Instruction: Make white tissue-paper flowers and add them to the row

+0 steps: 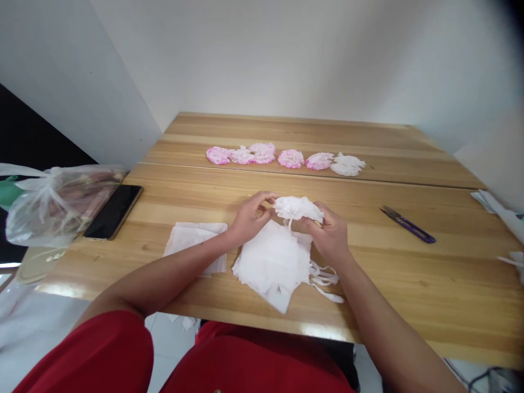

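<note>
A ruffled white paper or cloth flower [298,209] is held above the table between my hands. My right hand [331,232] grips its right side, with the thumb below it. My left hand [252,217] is at its left edge, fingers curved and apart, the fingertips beside the petals. Under the flower lies a stack of thin white sheets [272,265]. Narrow white strips [326,277] spread at the stack's right side. Another folded white sheet [192,238] lies partly beneath my left forearm.
Several pink-and-white flowers [290,159] and a white one [347,164] line the table's back. Purple-handled snips [409,225] lie right. A black phone [113,212] and a filled clear plastic bag [61,204] are left. White scraps [497,210] lie at the right edge.
</note>
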Tool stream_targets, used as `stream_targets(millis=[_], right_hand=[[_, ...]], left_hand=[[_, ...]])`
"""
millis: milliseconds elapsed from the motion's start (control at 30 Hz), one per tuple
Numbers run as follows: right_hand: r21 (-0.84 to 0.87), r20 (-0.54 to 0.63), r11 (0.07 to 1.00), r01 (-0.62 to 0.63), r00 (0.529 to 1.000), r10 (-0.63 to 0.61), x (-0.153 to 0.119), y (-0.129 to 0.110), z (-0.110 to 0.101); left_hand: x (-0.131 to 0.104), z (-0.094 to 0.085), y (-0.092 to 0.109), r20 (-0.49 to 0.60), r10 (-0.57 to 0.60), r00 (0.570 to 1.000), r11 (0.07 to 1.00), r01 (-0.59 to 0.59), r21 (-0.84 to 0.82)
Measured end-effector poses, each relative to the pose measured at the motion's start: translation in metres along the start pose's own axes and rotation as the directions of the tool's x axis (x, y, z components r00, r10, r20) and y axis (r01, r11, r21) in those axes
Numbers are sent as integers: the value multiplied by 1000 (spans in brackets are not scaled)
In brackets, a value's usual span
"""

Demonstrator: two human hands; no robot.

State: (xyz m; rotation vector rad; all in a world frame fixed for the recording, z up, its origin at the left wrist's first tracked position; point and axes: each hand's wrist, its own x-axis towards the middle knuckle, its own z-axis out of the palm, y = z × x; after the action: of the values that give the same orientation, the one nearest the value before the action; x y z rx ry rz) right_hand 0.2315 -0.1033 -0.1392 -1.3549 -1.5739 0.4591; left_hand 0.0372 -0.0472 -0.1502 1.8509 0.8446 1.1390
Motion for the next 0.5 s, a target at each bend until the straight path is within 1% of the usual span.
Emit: stream_targets(millis=[67,100,167,233,267,300,333,367,400,467,500], right_hand=[[-35,36,999,30,999,-29,-1,1,0],[-55,61,997,50,997,-46,-1,2,0],[-96,110,991,95,990,-85,-1,2,-1],[-120,147,979,168,978,-150,-1,2,-2],[-122,163,970,212,968,-191,-1,2,-3],[-120,170,960,255,958,-233,-1,2,-3],[-116,174,949,292,947,-270,-1,1,-3],[-115,171,941,319,939,-298,-1,1,-4],[-120,164,935,333,936,-313,-1,0,-3],[-125,163,919,374,921,-353,-2,0,-2],[-122,164,909,399,911,-378,-3,0,-2]], left_hand=[[6,-7,7,-12,-25,1000,999,25,31],[10,-13,12,-3,-29,1000,998,30,62],[22,-33,24,54,-25,998,987,16,162],[35,-61,35,142,4,990,951,-48,306],[40,-79,38,163,-12,987,926,-50,375],[42,-97,40,148,-48,988,893,-24,450],[41,-117,40,106,-89,990,846,19,533],[38,-138,39,30,-126,992,782,81,618],[31,-159,35,-71,-157,985,695,162,700],[10,-199,25,-197,-261,945,483,305,821],[-2,-217,19,-291,-297,910,374,391,841]])
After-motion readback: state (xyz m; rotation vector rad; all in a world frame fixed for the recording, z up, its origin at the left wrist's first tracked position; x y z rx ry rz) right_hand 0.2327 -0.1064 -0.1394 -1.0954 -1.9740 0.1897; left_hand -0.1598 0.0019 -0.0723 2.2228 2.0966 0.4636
